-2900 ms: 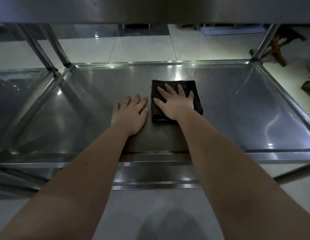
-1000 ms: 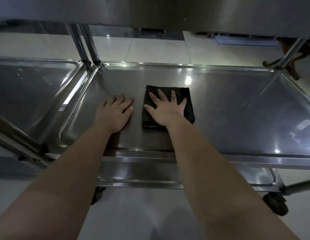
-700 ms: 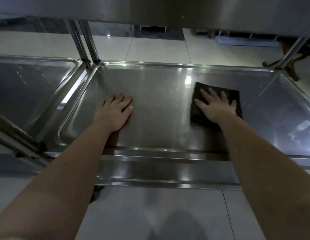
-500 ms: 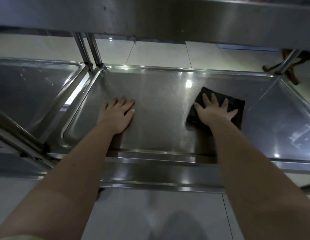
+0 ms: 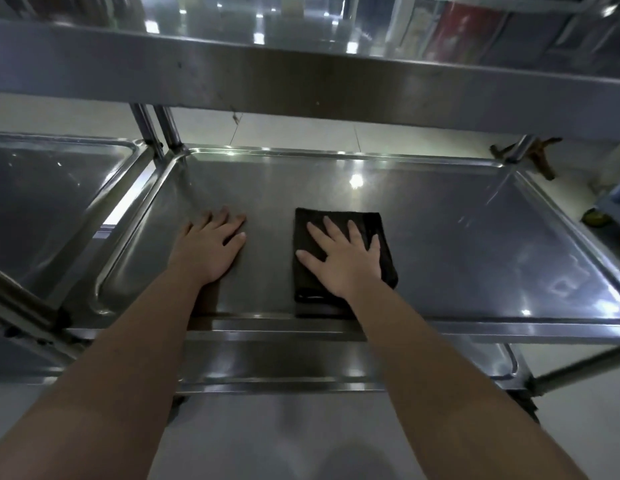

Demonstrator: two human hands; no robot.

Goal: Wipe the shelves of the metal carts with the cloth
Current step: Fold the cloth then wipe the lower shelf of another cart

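cloth [image 5: 306, 285] partly under spread right hand [image 5: 346, 261], left hand [image 5: 211, 247] flat on shelf [image 5: 474, 254] beside it

A folded black cloth [image 5: 343, 252] is pressed flat by the right hand [image 5: 343, 263] on the shiny steel cart shelf [image 5: 474, 244]; just beside it, the left hand [image 5: 211, 245] is laid flat on bare metal.

Single cam, on your head. Faces fwd & down, close over middle shelf [image 5: 457, 244]; top shelf [image 5: 301, 84] rim crosses upper frame, floor [image 5: 232, 445] at btm, neighbour cart's shelf [image 5: 52, 195] at left edge.
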